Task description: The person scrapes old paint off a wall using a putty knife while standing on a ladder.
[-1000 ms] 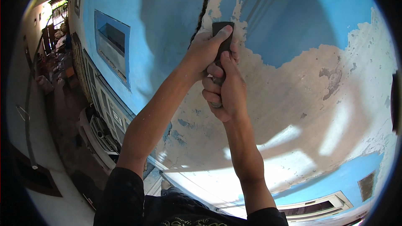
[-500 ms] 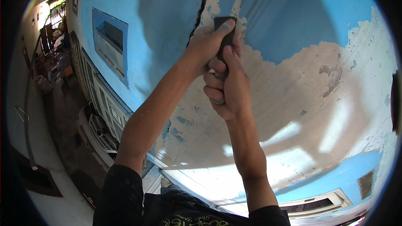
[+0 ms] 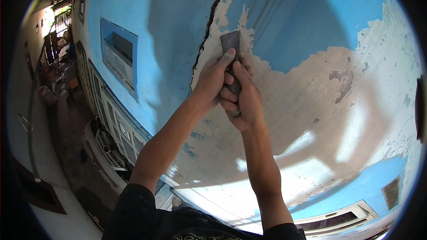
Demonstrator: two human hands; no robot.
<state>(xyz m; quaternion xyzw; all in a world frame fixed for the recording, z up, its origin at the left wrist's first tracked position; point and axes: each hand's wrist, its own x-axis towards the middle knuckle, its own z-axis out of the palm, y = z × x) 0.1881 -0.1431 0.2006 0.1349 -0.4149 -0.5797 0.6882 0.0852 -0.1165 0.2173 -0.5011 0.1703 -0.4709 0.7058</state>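
Both my hands are wrapped round a paint scraper with a flat grey blade [image 3: 230, 41], held up against the wall. My left hand [image 3: 211, 80] grips it close to the blade, with the thumb stretched along the blade's base. Lower on the dark handle, my right hand [image 3: 250, 100] has its fingers curled round the grip. The blade lies over a patch of bare plaster [image 3: 302, 102] beside ragged blue paint [image 3: 293, 40]. Whether its edge touches the wall, I cannot tell. Just left of the blade runs a long dark crack [image 3: 211, 26].
To the left, a recessed blue-framed window opening [image 3: 119, 58] sits in the wall. Below it are a panelled door or window frame [image 3: 118, 118] and a parked light-coloured vehicle [image 3: 100, 151]. Bags and clutter [image 3: 60, 78] line the passage. A pale-framed opening [image 3: 342, 217] is at lower right.
Both hands and the scraper have moved down the wall, toward me and slightly left. More of the blade shows above my left thumb. The grip of both hands stays much the same.
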